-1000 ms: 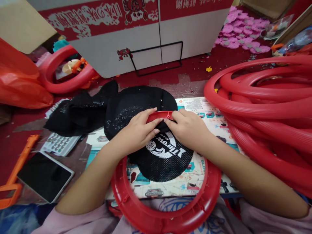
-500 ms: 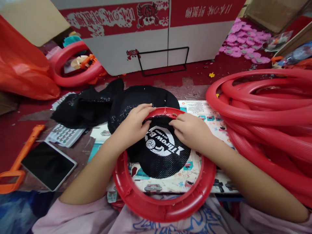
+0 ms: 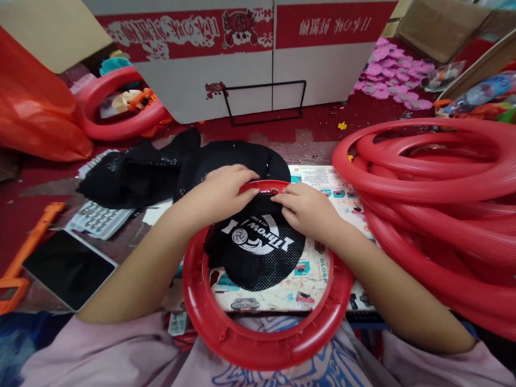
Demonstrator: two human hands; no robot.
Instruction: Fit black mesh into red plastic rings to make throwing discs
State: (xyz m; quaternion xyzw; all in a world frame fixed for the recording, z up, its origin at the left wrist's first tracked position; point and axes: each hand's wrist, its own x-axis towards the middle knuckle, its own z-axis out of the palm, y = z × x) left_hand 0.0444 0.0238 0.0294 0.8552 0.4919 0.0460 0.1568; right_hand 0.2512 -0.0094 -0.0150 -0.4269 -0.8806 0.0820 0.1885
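A red plastic ring [image 3: 264, 352], hollow side up with small posts in its channel, lies across the board's front edge and over my lap. Inside it hangs a black mesh net [image 3: 262, 269] with white "Throw" lettering. My left hand [image 3: 229, 191] grips the ring's far rim, fingers over the outside and thumb at the net's edge. Just to the right, my right hand [image 3: 304, 207] pinches the net's edge against the same rim. A small metallic bit shows in the channel between the hands. The fingertips partly cover where net and ring meet.
Stacked red rings [image 3: 427, 193] stand on the right. Black mesh pieces [image 3: 133, 174] lie beyond my left hand. At the left are a tablet [image 3: 70, 269], an orange tool [image 3: 34, 247] and a tray of small parts [image 3: 99, 217]. A white carton [image 3: 250, 80] stands behind.
My left thumb has shifted right along the net's edge, and my right fingertips have come nearer to it. The net's lettering has bunched and shifted slightly. The whole view has moved a little.
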